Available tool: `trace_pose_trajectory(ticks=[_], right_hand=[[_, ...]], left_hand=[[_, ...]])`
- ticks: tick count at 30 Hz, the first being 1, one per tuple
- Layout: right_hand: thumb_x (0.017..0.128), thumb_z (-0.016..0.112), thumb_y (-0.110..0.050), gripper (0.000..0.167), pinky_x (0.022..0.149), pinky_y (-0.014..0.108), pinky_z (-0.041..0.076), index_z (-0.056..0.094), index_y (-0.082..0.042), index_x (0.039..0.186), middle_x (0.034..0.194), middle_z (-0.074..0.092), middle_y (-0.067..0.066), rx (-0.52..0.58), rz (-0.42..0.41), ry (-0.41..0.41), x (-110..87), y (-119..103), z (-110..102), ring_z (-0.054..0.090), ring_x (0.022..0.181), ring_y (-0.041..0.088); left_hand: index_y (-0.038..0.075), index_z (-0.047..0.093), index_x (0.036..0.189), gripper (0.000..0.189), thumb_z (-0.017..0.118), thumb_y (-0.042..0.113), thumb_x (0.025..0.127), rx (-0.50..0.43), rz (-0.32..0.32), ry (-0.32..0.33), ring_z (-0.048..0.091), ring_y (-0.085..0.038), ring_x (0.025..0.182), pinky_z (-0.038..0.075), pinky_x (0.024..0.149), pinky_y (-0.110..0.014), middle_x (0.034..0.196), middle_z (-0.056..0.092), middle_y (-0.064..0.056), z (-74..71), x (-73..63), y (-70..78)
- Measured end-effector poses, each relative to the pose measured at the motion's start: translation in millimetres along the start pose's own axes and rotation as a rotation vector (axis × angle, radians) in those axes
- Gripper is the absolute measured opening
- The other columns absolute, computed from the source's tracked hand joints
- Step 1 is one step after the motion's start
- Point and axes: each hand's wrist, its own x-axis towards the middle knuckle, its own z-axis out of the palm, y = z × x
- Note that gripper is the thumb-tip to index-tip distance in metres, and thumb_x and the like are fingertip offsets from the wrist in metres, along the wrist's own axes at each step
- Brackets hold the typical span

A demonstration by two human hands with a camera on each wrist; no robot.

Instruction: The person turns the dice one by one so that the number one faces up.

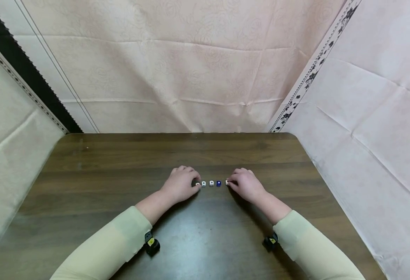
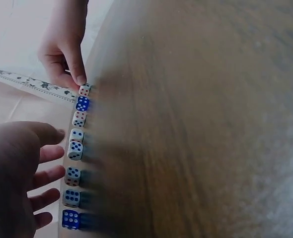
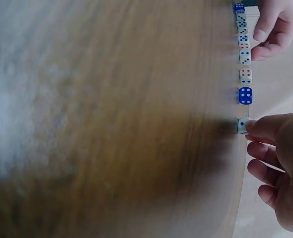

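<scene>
Dice row [image 1: 211, 183] on tbl [image 1: 103, 175], cloth [image 1: 190, 77] bhnd

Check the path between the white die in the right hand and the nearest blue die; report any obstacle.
Nothing visible stands between the white die in the right hand and the blue die; only bare table separates them.

Pale yellow-green sleeves [image 1: 103, 245]; black wrist cameras [image 1: 152, 247], yellow patches [image 1: 150, 241]

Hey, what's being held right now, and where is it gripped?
The right hand pinches a white die, with the thumb at its edge; the opposing contact is partly hidden. The left hand shows no clear hold.
</scene>
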Motion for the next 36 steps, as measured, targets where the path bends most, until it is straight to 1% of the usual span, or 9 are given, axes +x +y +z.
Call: trace_pose_trajectory(ticks=[3, 8, 14, 18, 23, 30, 36], right_hand=[[0.091, 0.073, -0.018, 0.008, 0.08, 0.042, 0.046, 0.078, -0.013, 0.095, 0.09, 0.066, -0.002, -0.005, 0.001, 0.003, -0.2, 0, 0, 0.06, 0.087, 0.019], [0.092, 0.072, -0.018, 0.009, 0.08, 0.041, 0.046, 0.078, -0.013, 0.096, 0.091, 0.067, -0.001, -0.004, 0.003, -0.004, -0.2, 0, 0, 0.06, 0.088, 0.019], [0.091, 0.072, -0.017, 0.009, 0.081, 0.042, 0.047, 0.078, -0.012, 0.095, 0.09, 0.067, -0.001, -0.001, -0.011, 0.011, 0.8, -1, 1, 0.061, 0.087, 0.019], [0.091, 0.073, -0.017, 0.009, 0.079, 0.043, 0.047, 0.078, -0.012, 0.095, 0.089, 0.067, -0.001, -0.002, -0.018, 0.012, 0.5, 0, 1, 0.061, 0.087, 0.02], [0.091, 0.073, -0.018, 0.009, 0.08, 0.042, 0.046, 0.078, -0.012, 0.095, 0.09, 0.067, -0.001, -0.01, -0.003, 0.011, -0.2, 1, 1, 0.061, 0.087, 0.02], [0.092, 0.072, -0.018, 0.01, 0.081, 0.042, 0.046, 0.078, -0.012, 0.096, 0.091, 0.067, -0.001, -0.011, 0.001, 0.008, -0.1, 2, 1, 0.061, 0.088, 0.02], [0.092, 0.072, -0.018, 0.01, 0.081, 0.042, 0.046, 0.079, -0.013, 0.097, 0.091, 0.067, -0.001, -0.003, 0.014, 0.004, -0.5, -1, 1, 0.061, 0.088, 0.02]], left_hand=[[0.023, 0.07, 0.104, 0.017, 0.07, 0.035, 0.092, 0.01, 0.004, -0.004, 0.051, -0.027, 0.122, 0.034, 0.106, -0.051, 0.117, 0.063, 0.001, 0.1, -0.3, 0.2], [0.022, 0.071, 0.104, 0.015, 0.068, 0.033, 0.094, 0.018, -0.008, -0.002, 0.051, -0.027, 0.122, 0.034, 0.107, -0.051, 0.117, 0.063, 0.001, 0.6, -1.1, -0.8], [0.02, 0.071, 0.107, 0.019, 0.067, 0.035, 0.094, 0.017, -0.009, 0.013, 0.051, -0.027, 0.121, 0.034, 0.106, -0.051, 0.118, 0.064, 0.0, -0.5, -2.5, -1.8], [0.02, 0.07, 0.108, 0.02, 0.066, 0.035, 0.095, 0.009, -0.013, 0.011, 0.051, -0.027, 0.121, 0.034, 0.106, -0.05, 0.119, 0.064, 0.0, -1.2, -4.1, -1.8], [0.019, 0.07, 0.111, 0.023, 0.066, 0.035, 0.095, -0.009, -0.011, 0.011, 0.051, -0.027, 0.122, 0.034, 0.106, -0.051, 0.121, 0.063, -0.001, -2.3, -7.2, -2.3], [0.02, 0.069, 0.114, 0.024, 0.068, 0.034, 0.094, -0.023, -0.021, 0.021, 0.051, -0.026, 0.122, 0.034, 0.105, -0.05, 0.121, 0.063, 0.001, -5.1, -15.6, -9.8], [0.021, 0.069, 0.113, 0.023, 0.068, 0.035, 0.094, -0.006, -0.014, 0.033, 0.052, -0.025, 0.121, 0.036, 0.104, -0.049, 0.12, 0.064, 0.002, -4.7, -23.6, -18.6]])
